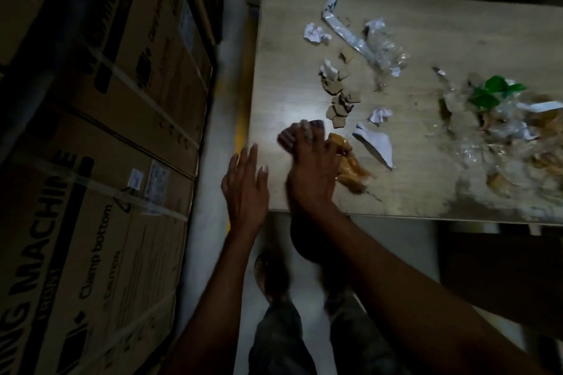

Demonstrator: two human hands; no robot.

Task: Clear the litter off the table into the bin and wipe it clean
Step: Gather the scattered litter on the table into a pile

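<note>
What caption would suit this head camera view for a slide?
Right hand on a littered wooden table beside a crumpled brown wrapper, open left hand held at the table's edge.

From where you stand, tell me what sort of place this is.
Likely a warehouse or storeroom: tall stacked cardboard cartons with shipping print such as "MACHINE" and "Clamp bottom" stand beside a narrow aisle, and the plain wooden table holds paper and plastic litter.
</note>
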